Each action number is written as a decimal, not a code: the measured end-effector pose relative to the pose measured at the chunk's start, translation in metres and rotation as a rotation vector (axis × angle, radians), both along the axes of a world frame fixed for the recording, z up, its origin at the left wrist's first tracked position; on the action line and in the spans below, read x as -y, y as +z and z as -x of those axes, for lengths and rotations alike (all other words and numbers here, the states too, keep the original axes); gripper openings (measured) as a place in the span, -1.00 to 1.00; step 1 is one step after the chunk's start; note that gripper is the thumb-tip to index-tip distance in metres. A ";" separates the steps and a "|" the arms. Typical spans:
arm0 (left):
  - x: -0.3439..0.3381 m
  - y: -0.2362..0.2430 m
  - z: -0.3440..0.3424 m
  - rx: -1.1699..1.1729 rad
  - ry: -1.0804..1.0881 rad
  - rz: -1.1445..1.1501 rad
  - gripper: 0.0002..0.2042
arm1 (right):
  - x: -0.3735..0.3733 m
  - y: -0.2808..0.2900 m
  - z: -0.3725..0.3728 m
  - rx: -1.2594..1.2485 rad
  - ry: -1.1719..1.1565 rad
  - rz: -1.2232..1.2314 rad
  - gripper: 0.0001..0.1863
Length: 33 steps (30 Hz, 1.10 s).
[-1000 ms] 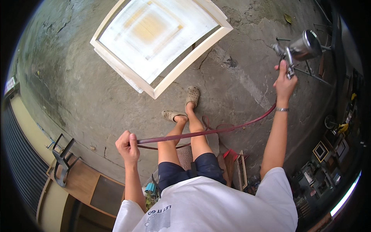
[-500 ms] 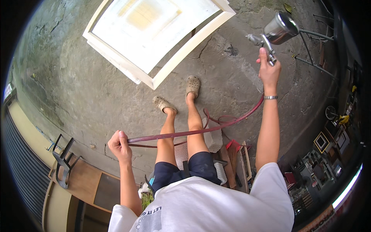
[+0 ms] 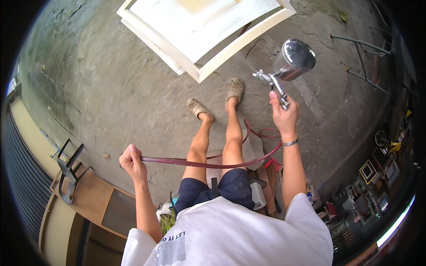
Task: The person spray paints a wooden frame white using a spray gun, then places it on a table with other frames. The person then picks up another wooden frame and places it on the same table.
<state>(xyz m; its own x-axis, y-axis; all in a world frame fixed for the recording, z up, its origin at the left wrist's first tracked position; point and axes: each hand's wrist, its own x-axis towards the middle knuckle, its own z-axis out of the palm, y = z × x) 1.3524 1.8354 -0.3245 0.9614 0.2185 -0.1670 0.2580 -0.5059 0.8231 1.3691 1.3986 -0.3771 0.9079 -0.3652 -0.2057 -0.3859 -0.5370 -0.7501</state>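
spray gun (image 3: pixel 276 86), silver with a shiny round cup on top, held upright in my right hand (image 3: pixel 285 116), which is wrapped round its handle, thumb forward. a metal band (image 3: pixel 290 142) circles that wrist. my left hand (image 3: pixel 133 163), well apart from it, is clenched round a dark red hose (image 3: pixel 182 161), which sags across my thighs and curves up beside my right wrist; i cannot tell where it joins the gun. ahead of both hands and between them is a pale frame (image 3: pixel 248 39) around a white board (image 3: pixel 188 29) with a yellowish patch; the gun's nozzle is apart from it. below the frame, between my hands, are my beige clogs (image 3: pixel 235 91) on the concrete floor (image 3: pixel 111 93). left of my left hand, a black chair (image 3: pixel 69 175) stands against a brown tabletop (image 3: pixel 91 201).
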 end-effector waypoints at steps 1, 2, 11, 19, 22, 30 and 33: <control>-0.005 -0.002 0.003 0.010 0.007 0.010 -0.54 | -0.008 -0.001 0.006 -0.005 0.019 -0.012 -0.63; -0.010 -0.003 0.007 0.007 0.008 0.016 -0.53 | -0.017 -0.001 0.011 -0.011 0.037 -0.024 -0.63; -0.028 -0.008 0.023 0.027 0.024 0.016 -0.51 | -0.082 0.014 0.042 -0.082 0.187 -0.186 -0.68; -0.013 -0.008 0.020 0.007 0.021 0.061 -0.50 | -0.086 0.029 0.043 -0.153 0.310 -0.271 -0.66; -0.004 -0.010 0.020 0.011 0.007 0.065 -0.51 | -0.057 0.023 0.019 -0.117 0.204 -0.125 -0.66; 0.046 -0.003 -0.001 -0.003 -0.005 0.047 -0.52 | 0.064 -0.003 -0.055 -0.035 -0.007 0.075 -0.55; 0.064 -0.004 -0.008 -0.025 -0.024 0.037 -0.54 | 0.107 -0.017 -0.082 0.038 -0.062 0.133 -0.53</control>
